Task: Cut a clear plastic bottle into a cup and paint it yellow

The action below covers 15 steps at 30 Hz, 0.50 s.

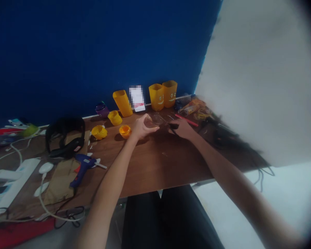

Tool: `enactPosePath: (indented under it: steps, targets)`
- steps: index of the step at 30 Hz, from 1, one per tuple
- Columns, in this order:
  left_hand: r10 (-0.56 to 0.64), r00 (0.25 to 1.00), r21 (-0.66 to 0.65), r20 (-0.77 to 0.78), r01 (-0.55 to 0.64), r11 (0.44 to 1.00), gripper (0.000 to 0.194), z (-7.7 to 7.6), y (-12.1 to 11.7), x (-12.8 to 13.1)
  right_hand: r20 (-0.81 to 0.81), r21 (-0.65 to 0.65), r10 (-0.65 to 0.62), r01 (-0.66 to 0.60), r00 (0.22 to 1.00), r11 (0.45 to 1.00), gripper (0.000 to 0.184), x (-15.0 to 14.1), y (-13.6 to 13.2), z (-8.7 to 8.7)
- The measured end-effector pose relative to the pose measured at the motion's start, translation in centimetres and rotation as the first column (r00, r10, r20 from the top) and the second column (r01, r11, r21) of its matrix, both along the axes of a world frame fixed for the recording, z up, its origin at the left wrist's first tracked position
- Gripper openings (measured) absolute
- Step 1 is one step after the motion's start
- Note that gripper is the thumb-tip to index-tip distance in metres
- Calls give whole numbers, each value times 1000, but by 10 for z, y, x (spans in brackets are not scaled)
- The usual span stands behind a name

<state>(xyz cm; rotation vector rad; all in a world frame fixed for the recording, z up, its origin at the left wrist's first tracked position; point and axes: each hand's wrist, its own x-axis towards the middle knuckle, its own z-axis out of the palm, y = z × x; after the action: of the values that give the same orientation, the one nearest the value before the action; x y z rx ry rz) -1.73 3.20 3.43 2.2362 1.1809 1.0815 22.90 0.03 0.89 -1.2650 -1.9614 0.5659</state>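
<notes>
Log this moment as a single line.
left hand: curved around clear piece | right hand: holding dark-handled tool, type unclear | nearby: small orange cup, red stick | surface: brown tabletop

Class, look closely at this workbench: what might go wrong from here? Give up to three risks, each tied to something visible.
The dark tool, seemingly scissors, in the right hand is close to the clear piece in the left hand; a slip might nick fingers.

The small yellow cup beside the left wrist could be knocked over.

The blue glue gun might burn the left forearm if hot, which isn't visible.
</notes>
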Motion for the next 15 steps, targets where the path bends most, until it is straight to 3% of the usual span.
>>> enactPosePath:
  steps: [15]
  targets:
    - [1, 998, -3, -59, -2, 1000, 46, 6, -4, 3, 23, 27, 64, -64, 998, 998, 23, 4, 1, -1]
